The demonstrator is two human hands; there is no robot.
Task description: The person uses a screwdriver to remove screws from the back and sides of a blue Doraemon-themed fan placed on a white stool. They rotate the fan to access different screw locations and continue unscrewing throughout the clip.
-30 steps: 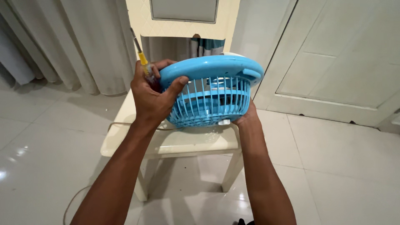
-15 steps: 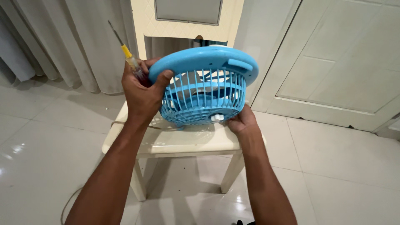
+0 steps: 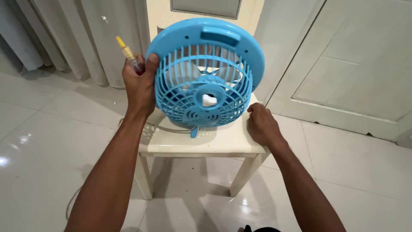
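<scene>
Left hand [image 3: 139, 88] clamped on the left rim of a blue fan [image 3: 205, 73], thumb hooked over the front edge, fingers behind the housing. Pinched in that same grip, a screwdriver [image 3: 127, 53] with a yellow handle and a clear section near the palm, tilted up and to the left above the knuckles. Fan upright on the bench [image 3: 206, 139], grille facing the camera, pale blades visible behind the bars, a small white piece in the hub opening, a flat handle recess along the top of the round frame. Right hand [image 3: 262, 124] resting on the right edge of the bench, fingers loosely curled, holding nothing, just beside the lower right of the fan but apart from it. A thin cord [image 3: 169, 129] lying across the benchtop under the fan toward the left. White curtains [image 3: 64, 38] behind on the left, a white panelled door [image 3: 352, 73] on the right, glossy white floor tiles [image 3: 51, 141] below.
</scene>
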